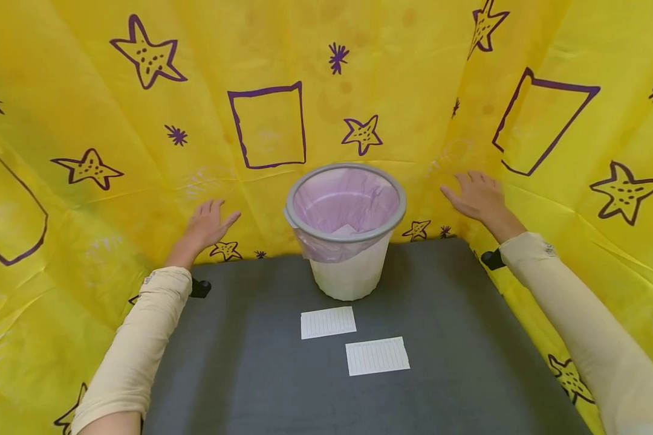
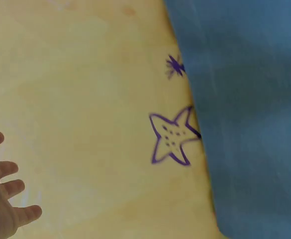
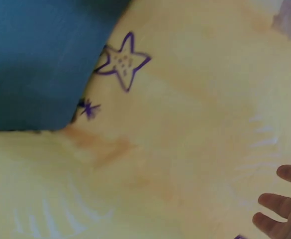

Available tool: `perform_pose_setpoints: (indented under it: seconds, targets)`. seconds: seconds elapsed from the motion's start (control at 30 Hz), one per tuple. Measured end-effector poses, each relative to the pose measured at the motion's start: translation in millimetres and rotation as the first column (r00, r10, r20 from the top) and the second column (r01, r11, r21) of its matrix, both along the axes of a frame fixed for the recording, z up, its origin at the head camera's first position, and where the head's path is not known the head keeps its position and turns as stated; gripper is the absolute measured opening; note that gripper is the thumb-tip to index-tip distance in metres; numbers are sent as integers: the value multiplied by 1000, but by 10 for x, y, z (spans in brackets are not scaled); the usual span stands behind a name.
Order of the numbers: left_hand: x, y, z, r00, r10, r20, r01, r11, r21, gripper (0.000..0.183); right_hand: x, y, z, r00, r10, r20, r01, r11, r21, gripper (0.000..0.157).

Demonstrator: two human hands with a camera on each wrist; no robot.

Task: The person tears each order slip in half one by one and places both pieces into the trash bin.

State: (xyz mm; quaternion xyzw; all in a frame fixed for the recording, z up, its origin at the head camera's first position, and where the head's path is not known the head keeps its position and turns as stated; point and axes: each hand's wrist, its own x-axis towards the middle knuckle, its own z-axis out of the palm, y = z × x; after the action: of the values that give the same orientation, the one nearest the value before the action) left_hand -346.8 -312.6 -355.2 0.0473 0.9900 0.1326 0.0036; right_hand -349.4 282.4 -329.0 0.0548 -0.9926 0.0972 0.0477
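My left hand (image 1: 204, 227) is raised near the table's back left corner, fingers spread, holding nothing. In the left wrist view, several fingers of that hand (image 2: 6, 199) show at the left edge. Over the back right corner my right hand (image 1: 477, 197) is held up with straight fingers, also holding nothing; its fingers (image 3: 279, 204) reach into the right wrist view's lower right. Between the hands stands a white bin (image 1: 348, 275) with a grey rim and a pale purple liner (image 1: 348, 196). A whitish piece lies inside, its kind unclear. Two white lined paper slips (image 1: 328, 322) lie in front of the bin.
The dark grey table (image 1: 261, 386) carries the bin at its back edge. Yellow cloth (image 1: 272, 48) with purple stars and rectangles hangs behind and along both sides. Dark clips or brackets (image 1: 200, 288) show beside both wrists.
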Motion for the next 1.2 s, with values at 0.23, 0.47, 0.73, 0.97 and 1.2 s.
perform_pose_setpoints:
  seconds: [0.23, 0.47, 0.73, 0.97, 1.2]
  targets:
    - [147, -338, -95, 999, 44, -6, -44, 998, -41, 92, 125, 331, -131, 999, -38, -4, 38, 999, 12, 85]
    - [274, -689, -163, 996, 73, -45, -77, 993, -85, 91, 232, 600, -213, 998, -64, -20, 64, 998, 21, 87]
    - [431, -806, -294, 991, 107, -85, -110, 994, -25, 88, 333, 672, -347, 996, -77, -36, 75, 995, -60, 85]
    - [626, -775, -666, 977, 91, -192, -108, 991, -76, 81, 491, 619, -626, 995, -64, -82, 57, 995, -87, 81]
    - [828, -625, -1034, 973, 76, -217, -91, 994, -56, 79, 734, 610, -960, 988, -56, -143, 43, 995, -89, 75]
